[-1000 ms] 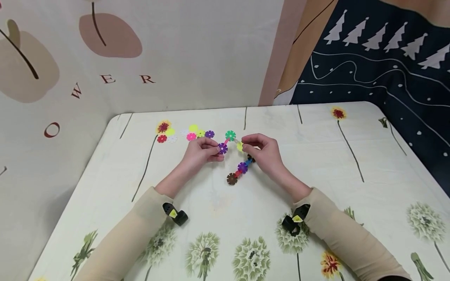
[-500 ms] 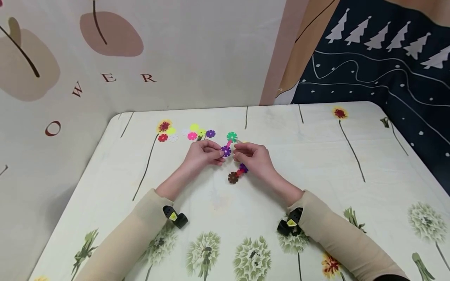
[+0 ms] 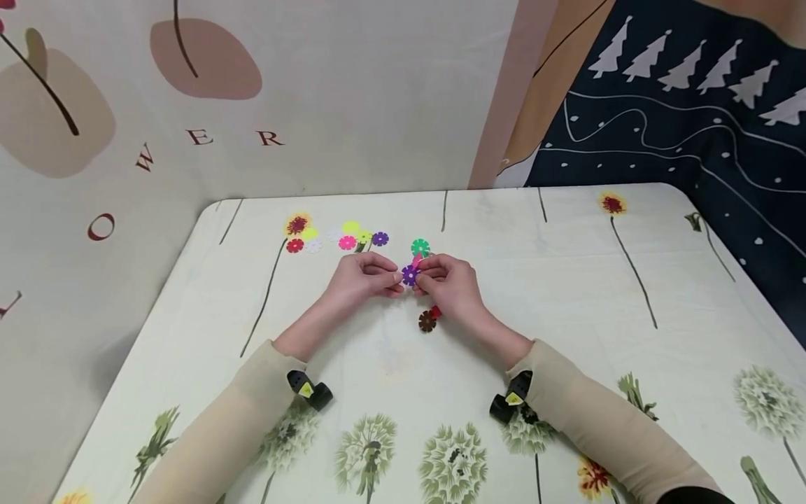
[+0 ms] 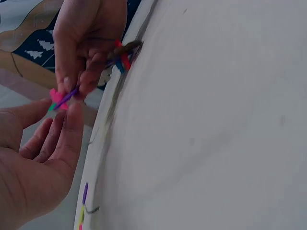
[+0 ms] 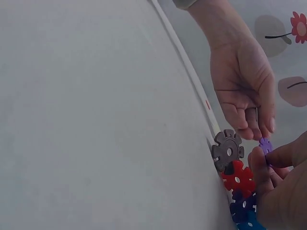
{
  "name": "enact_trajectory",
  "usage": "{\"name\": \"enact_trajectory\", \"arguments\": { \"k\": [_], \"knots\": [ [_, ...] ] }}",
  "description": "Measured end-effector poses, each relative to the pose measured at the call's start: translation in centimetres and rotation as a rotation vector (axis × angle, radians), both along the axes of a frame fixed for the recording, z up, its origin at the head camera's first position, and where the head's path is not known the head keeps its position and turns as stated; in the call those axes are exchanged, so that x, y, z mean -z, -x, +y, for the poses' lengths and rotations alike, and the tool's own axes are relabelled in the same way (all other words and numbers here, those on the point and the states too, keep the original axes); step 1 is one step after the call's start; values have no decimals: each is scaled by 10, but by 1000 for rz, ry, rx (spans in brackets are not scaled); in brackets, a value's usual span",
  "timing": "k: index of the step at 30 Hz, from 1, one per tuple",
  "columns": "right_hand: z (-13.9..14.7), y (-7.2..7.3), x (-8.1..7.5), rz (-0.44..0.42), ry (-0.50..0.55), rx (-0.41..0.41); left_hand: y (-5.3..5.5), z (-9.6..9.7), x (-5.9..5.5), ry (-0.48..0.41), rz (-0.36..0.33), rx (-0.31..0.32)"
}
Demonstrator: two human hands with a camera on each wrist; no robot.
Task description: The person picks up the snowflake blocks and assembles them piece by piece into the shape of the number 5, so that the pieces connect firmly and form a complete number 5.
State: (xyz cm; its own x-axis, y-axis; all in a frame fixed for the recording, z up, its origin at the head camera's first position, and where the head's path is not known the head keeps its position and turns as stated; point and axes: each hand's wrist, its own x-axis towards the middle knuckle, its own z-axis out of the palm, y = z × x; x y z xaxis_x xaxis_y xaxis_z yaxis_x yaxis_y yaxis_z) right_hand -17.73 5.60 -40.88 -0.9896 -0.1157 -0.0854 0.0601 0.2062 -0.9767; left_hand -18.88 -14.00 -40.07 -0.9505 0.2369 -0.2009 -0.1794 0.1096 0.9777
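Note:
A chain of interlocking flower-shaped plastic discs hangs between my hands. Its purple disc (image 3: 410,275) is at my fingertips, with a pink disc (image 4: 59,98) slotted beside it and a green disc (image 3: 420,247) behind. My left hand (image 3: 362,278) pinches the purple disc's left edge. From the other side, my right hand (image 3: 450,283) pinches it between thumb and forefinger. The chain's other end, with a brown disc (image 3: 427,321) and a red disc (image 5: 238,178), trails below my right hand. Dark blue and light blue discs (image 5: 249,221) follow; the part between is hidden by that hand.
Loose discs lie toward the back left of the table: a red one (image 3: 295,246), a pink one (image 3: 347,242), a purple one (image 3: 380,239), plus yellow and white ones. The flower-printed tablecloth (image 3: 390,378) reaches a cloth-covered wall (image 3: 365,105) behind.
My right hand has moved left from the yellow part of the chain to the purple disc. My left hand has shifted slightly, and the brown end has swung right.

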Motion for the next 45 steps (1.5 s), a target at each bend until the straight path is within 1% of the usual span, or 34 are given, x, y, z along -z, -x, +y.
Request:
{"name": "enact_trajectory", "arguments": {
  "k": [4,8,12,15,18,20,22,24,26,28,32,35,40,45],
  "knots": [
    [3,1,0,-16,-2,-6,5,-15,-2,50,9,-23],
    [5,3,-2,-29,-6,-27,11,-32,0,110,4,-68],
    [8,4,-4,-32,-28,-59,22,-55,7,181,52,-110],
    [10,5,-4,-33,-44,-77,32,-79,8,263,104,-162],
    [11,6,-5,-37,-55,-95,39,-103,3,328,119,-223],
    [13,6,-5,-43,-62,-109,42,-117,-1,379,117,-262],
    [15,5,-7,-49,-66,-125,44,-128,-1,447,132,-291],
    [17,5,-9,-57,-60,-136,46,-138,0,520,142,-307],
    [19,6,-10,-60,-59,-146,48,-145,2,592,150,-307],
    [20,6,-10,-63,-57,-157,48,-150,4,642,148,-295],
    [20,6,-11,-68,-83,-184,49,-155,6,673,134,-279],
    [19,5,-12,-67,-109,-203,49,-156,6,700,142,-270],
    [22,8,-12,-18,-202,-266,48,-153,5,739,151,-251],
    [28,12,-12,54,-310,-330,43,-150,4,739,151,-219]
  ]
}}
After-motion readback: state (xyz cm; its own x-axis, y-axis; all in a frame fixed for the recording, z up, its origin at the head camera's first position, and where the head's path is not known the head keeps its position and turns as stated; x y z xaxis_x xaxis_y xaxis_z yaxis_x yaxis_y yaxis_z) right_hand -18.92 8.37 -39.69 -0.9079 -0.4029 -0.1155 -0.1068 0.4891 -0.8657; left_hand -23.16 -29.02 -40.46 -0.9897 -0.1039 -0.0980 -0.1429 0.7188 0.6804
